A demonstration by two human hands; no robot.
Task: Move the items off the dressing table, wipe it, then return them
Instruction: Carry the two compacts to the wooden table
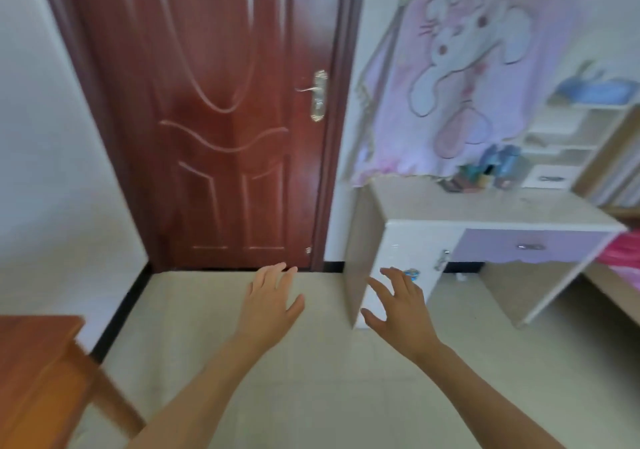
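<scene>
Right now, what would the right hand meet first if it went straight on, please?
Probably the dressing table: the right hand points at its near side panel, though depth is unclear.

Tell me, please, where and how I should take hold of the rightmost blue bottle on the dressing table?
Probably grip the blue bottle round its upright body, from the front with the right hand; small boxes crowd its left, a cloth hangs behind.

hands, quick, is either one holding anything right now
Bare left hand: open, fingers spread, holding nothing.
Bare right hand: open, fingers spread, holding nothing.
</scene>
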